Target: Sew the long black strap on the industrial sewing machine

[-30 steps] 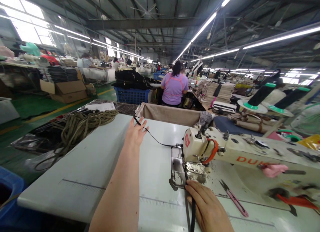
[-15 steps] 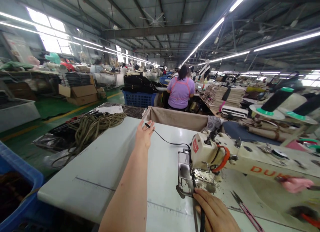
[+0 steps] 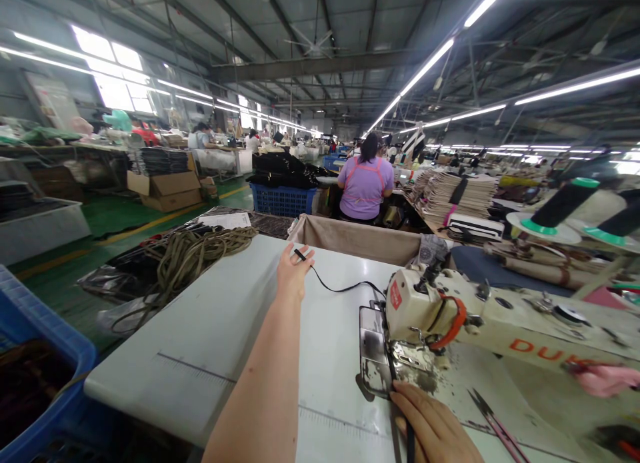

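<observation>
Far out over the white table, my left hand (image 3: 294, 268) grips the end of a narrow black strap (image 3: 345, 290) between its fingers. The strap hangs in a slack curve back to the sewing machine (image 3: 425, 310) and passes under its head. On the near side, the fingers of my right hand (image 3: 433, 420) are pressed together over the same strap, close to the metal needle plate (image 3: 374, 346). The needle area is partly hidden by the machine head. Pink-handled thread snips (image 3: 495, 423) lie right of my right hand.
A bundle of olive cord (image 3: 200, 256) lies past the table's left edge, near a blue crate (image 3: 75, 336). Behind the table stands a beige fabric-lined bin (image 3: 360, 235). A person in purple (image 3: 367, 183) sits beyond it. Thread cones (image 3: 563, 206) stand at right.
The view has shifted slightly, so everything sits a little further right. The strap between my left hand and the machine sags slightly more. Both hands keep about the same places.
</observation>
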### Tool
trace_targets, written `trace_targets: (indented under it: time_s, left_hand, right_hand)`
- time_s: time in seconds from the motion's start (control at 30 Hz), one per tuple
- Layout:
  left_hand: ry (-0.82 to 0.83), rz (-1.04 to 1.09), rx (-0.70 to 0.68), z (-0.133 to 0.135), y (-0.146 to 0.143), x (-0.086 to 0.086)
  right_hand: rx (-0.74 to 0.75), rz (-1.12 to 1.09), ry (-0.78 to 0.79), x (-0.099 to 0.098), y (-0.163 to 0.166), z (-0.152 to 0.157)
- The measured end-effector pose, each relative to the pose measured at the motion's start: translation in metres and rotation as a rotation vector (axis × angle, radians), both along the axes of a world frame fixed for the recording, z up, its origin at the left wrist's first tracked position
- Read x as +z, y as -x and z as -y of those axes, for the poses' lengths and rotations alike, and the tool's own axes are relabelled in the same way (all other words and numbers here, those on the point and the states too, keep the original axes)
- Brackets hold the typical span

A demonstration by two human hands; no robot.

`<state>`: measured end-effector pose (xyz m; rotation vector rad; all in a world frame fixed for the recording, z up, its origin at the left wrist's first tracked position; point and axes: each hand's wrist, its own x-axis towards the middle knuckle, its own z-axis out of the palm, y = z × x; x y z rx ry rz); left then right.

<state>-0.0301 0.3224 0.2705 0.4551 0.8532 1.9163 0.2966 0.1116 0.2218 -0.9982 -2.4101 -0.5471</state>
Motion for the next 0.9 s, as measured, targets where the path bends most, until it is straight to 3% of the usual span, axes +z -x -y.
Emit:
trace_targets:
  time_s: [0.57,0.9]
  left_hand:
    - [0.050,0.168,0.137,-0.009,0.003,-0.005]
    - [0.303,-0.026,0.166,-0.014,0.005,-0.018]
  right_hand:
    - [0.006,-0.065,0.016,0.001,0.002,-0.001]
    - [-0.031,-0.095,0.091,0.000,0.005,0.005]
